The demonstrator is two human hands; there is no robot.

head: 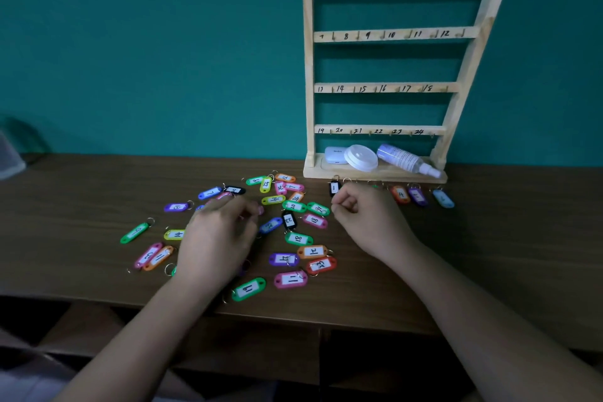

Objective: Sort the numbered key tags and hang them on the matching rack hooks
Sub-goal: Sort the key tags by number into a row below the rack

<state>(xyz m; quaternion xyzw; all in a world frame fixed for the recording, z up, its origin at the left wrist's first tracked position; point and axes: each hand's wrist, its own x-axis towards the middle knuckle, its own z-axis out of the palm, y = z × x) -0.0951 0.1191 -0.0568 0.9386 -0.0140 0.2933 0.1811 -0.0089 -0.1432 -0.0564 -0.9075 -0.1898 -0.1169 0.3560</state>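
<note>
head view: both hands over a scatter of key tags, rack hooks bare

wooden rack [470, 52] stands far right on the brown table [65, 212], against a teal wall; four numbered rails, 1 to 24, no tag on any hook seen. loose coloured key tags [295, 238] lie spread across the table centre and left. a short row sits just near the rack base: black tag [334, 188], orange tag [400, 194], purple tag [417, 196], blue tag [443, 198]. left hand [217, 238] hovers palm down over the pile, fingers loosely curled, blurred; cannot tell if it grips anything. right hand [365, 219] curled into a loose fist, fingertips together, just near the black tag; contents hidden. spray bottle [408, 160] and white round tin [360, 157] rest on the rack base.
</note>
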